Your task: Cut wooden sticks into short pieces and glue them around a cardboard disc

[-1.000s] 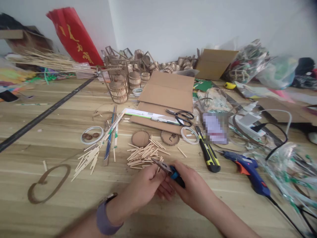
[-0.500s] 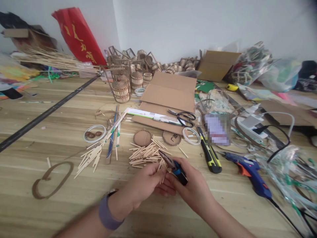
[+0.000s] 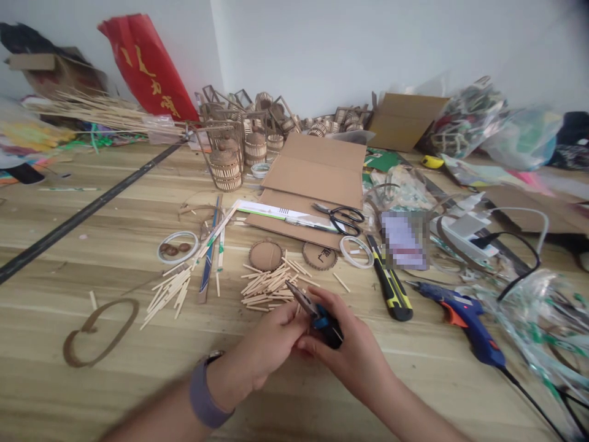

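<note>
My right hand [image 3: 352,347] grips the blue-and-black handles of small pliers [image 3: 317,313], whose metal jaws point up and left. My left hand [image 3: 271,341], with a purple watch band on its wrist, is curled right beside the pliers and pinches thin wooden sticks near the jaws; the sticks in its fingers are mostly hidden. Just beyond both hands lies a loose pile of short wooden sticks [image 3: 269,285] on the wooden table [image 3: 115,380]. Two round cardboard discs [image 3: 265,255] lie behind the pile.
A yellow-black utility knife [image 3: 390,285] and a blue glue gun [image 3: 464,319] lie to the right. Scissors [image 3: 343,218] rest on flat cardboard [image 3: 313,175]. Another stick pile [image 3: 168,293], tape rings, a cardboard loop [image 3: 99,331] and small stick-built baskets [image 3: 225,162] sit further off.
Both hands stayed together over the table with the pliers. The pliers' jaws have tipped slightly lower and left, and my left fingers have closed in tighter by them.
</note>
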`<state>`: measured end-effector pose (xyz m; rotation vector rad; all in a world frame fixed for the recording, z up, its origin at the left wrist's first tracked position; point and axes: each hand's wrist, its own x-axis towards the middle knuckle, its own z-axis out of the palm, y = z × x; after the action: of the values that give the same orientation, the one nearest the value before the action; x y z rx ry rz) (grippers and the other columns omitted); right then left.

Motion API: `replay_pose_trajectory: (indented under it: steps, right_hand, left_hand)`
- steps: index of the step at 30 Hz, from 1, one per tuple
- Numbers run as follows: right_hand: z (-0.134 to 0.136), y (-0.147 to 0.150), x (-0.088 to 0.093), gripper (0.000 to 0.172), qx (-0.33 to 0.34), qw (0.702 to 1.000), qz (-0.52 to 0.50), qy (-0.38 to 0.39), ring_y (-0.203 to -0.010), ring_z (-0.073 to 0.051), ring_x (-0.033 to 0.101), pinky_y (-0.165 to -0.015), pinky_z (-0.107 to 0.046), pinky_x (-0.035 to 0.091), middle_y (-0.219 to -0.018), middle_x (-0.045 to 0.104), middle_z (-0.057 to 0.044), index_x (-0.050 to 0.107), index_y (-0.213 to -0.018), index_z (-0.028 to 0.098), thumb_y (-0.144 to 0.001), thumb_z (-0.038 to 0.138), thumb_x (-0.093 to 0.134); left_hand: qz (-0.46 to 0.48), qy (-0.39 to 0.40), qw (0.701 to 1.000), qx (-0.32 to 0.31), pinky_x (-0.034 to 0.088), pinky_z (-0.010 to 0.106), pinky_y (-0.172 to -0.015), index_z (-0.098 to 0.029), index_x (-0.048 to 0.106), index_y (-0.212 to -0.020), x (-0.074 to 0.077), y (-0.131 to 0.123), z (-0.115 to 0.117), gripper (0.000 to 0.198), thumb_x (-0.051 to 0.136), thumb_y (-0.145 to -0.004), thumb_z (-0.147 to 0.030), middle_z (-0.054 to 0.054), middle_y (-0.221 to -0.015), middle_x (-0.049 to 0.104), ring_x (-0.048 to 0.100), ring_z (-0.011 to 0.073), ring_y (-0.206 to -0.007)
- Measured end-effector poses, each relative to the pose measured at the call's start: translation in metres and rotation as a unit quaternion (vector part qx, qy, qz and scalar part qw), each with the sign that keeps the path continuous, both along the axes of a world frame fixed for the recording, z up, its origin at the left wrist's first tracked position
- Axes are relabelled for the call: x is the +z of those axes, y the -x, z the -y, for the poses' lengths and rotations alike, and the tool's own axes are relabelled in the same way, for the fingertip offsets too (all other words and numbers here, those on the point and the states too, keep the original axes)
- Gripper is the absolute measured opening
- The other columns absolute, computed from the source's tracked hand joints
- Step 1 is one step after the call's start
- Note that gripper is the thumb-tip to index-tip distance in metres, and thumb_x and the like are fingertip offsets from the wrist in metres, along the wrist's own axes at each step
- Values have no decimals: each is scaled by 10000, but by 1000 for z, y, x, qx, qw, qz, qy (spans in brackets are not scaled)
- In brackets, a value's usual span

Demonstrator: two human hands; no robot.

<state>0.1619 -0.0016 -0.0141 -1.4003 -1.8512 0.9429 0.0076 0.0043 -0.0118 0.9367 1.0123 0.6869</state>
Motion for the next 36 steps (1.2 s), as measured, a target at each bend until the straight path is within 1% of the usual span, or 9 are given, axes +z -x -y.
replay_pose_trajectory:
  steps: [8, 11, 14, 16, 19, 22, 25, 30, 36]
  right_hand:
    - [-1, -1, -2, 671, -1, 1000, -16, -7, -1030, -257, 667, -869, -354, 526, -1161, 694, -78, 498, -1273, 246, -673, 285, 797]
    - [-6, -4, 2, 546, 2, 998, -43, -38, -959, -261, 668, -811, -347, 533, -1082, 696, -84, 569, -1180, 229, -705, 411, 769]
    - [-12, -11, 6, 433, -16, 998, -42, -35, -792, -228, 665, -692, -314, 532, -941, 697, -67, 615, -1098, 208, -757, 459, 702]
    - [-15, -16, 7, 404, -41, 999, -20, -16, -722, -212, 648, -652, -305, 519, -864, 690, -49, 622, -1085, 199, -776, 454, 668]
    - [-19, -24, 7, 386, -64, 998, 9, -6, -753, -222, 644, -695, -325, 515, -872, 692, -51, 622, -1075, 192, -785, 447, 630]
    - [-22, -30, 5, 349, -62, 997, 33, -15, -834, -235, 651, -758, -340, 514, -945, 697, -68, 609, -1071, 199, -813, 434, 596]
    - [-25, -35, 1, 292, -42, 994, 85, -49, -890, -240, 652, -790, -342, 514, -967, 685, -80, 590, -1085, 199, -855, 373, 540]
    - [-31, -41, -3, 300, -55, 974, 202, -86, -963, -261, 645, -835, -370, 510, -1019, 657, -121, 579, -1126, 153, -875, 293, 493]
    - [-33, -52, 5, 301, -107, 955, 268, -63, -945, -272, 665, -805, -384, 523, -1048, 661, -141, 576, -1140, 146, -885, 282, 494]
  left_hand:
    - [-13, -21, 1000, -2, 463, 310, -801, -165, 627, -960, 3, 3, -2, 333, 550, -827, -461, 51, -957, 687, 612, 222, -944]
    - [-34, -48, 998, -6, 505, 321, -740, -177, 582, -939, 6, 10, -5, 387, 468, -877, -543, 53, -874, 704, 656, 218, -837]
    - [-139, -135, 981, 13, 525, 332, -724, -193, 543, -877, 11, 20, -12, 385, 383, -927, -539, 62, -831, 714, 680, 224, -799]
    - [-246, -208, 946, 38, 521, 354, -766, -190, 556, -892, 12, 26, -17, 356, 349, -958, -471, 86, -888, 720, 683, 235, -837]
    - [-364, -338, 863, 86, 480, 439, -907, -158, 585, -1059, 7, 32, -25, 345, 317, -980, -360, 136, -1077, 692, 633, 272, -1027]
    - [-421, -471, 762, 139, 400, 502, -1040, -161, 536, -1234, -3, 36, -30, 348, 331, -984, -288, 131, -1274, 603, 510, 279, -1224]
    - [-451, -535, 700, 144, 403, 495, -1060, -160, 510, -1272, -12, 35, -29, 340, 341, -990, -244, 125, -1332, 561, 469, 264, -1273]
    - [-476, -586, 654, 52, 431, 494, -1035, -170, 558, -1237, -17, 25, -16, 325, 360, -979, -176, 108, -1329, 574, 458, 282, -1283]
    - [-461, -657, 571, -172, 412, 491, -1048, -227, 553, -1270, -22, 9, -8, 323, 398, -987, -216, 36, -1433, 502, 413, 288, -1342]
